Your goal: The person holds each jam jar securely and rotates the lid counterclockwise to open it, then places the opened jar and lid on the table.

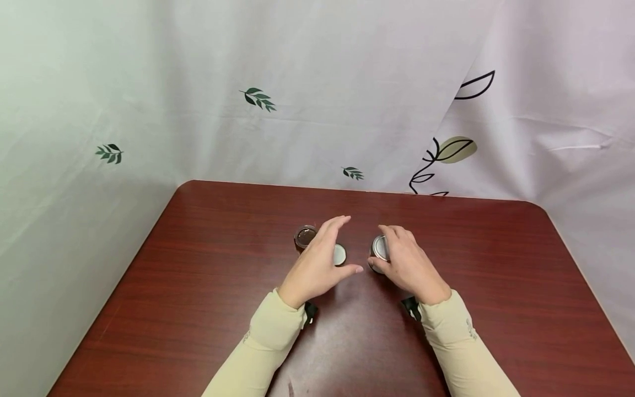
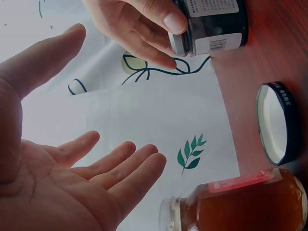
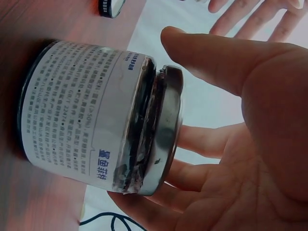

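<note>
My right hand (image 1: 408, 263) is around the top of a dark glass jar (image 3: 77, 113) with a silver lid (image 1: 380, 247), which stands upright on the table. In the right wrist view its thumb is apart from the lid's edge, and the loosely bent fingers lie along the lid's far side. A printed white label covers the jar's side. My left hand (image 1: 315, 267) is held open and holds nothing. Beside it stands a lidless jar (image 2: 245, 207) of reddish-brown contents, partly hidden by that hand in the head view. A loose dark-rimmed lid (image 2: 279, 122), pale inside, rests near this jar.
The reddish-brown wooden table (image 1: 213, 248) has rounded far corners. White cloth (image 1: 307, 138) with leaf prints hangs behind it and along the sides. Both wrists wear dark straps under pale sleeves (image 1: 448, 331).
</note>
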`<state>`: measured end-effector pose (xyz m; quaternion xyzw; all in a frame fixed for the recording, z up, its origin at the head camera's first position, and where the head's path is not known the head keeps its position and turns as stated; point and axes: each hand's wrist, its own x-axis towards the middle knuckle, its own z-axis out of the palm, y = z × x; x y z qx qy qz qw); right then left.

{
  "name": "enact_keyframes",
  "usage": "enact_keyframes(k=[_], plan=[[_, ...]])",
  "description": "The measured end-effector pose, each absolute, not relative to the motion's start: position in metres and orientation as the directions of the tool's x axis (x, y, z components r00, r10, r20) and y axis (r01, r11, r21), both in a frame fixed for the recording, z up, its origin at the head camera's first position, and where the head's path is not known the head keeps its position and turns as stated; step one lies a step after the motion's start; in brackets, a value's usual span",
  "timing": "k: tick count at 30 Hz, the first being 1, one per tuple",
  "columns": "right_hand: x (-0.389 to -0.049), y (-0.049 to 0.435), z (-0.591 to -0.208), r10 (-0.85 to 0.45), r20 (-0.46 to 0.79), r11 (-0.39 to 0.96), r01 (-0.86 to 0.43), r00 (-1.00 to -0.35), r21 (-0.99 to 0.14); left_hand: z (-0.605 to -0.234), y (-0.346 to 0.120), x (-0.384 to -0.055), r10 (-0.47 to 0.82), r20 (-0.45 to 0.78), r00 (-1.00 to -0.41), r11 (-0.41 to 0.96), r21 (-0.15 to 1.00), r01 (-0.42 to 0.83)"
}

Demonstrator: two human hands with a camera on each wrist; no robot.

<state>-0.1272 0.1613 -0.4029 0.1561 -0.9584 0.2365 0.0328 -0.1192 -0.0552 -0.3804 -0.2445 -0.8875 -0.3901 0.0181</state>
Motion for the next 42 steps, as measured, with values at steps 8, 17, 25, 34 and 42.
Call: enact_keyframes(k=[8,17,25,34,42], plan=[[-0.126,0.163,-0.405,-0.282,0.127,0.846,-0.310,-0.951,-0.433,-0.388,-0.051,-0.121,0.430,0.197,-0.881,0.567,0.700,0.433],[-0.126,0.165,-0.405,-0.290,0.113,0.848,-0.310,-0.950,-0.430,-0.395,-0.046,-0.123,0.436,0.183,-0.881,0.573,0.699,0.428],[-0.123,0.168,-0.403,-0.292,0.092,0.852,-0.303,-0.952,-0.428,-0.404,-0.039,-0.125,0.435,0.142,-0.889,0.599,0.691,0.404],[-0.123,0.168,-0.403,-0.298,0.084,0.851,-0.304,-0.951,-0.428,-0.413,-0.030,-0.128,0.444,0.085,-0.892,0.620,0.689,0.375],[-0.125,0.170,-0.403,-0.298,0.098,0.850,-0.311,-0.949,-0.424,-0.417,-0.023,-0.130,0.440,0.056,-0.896,0.630,0.692,0.352]])
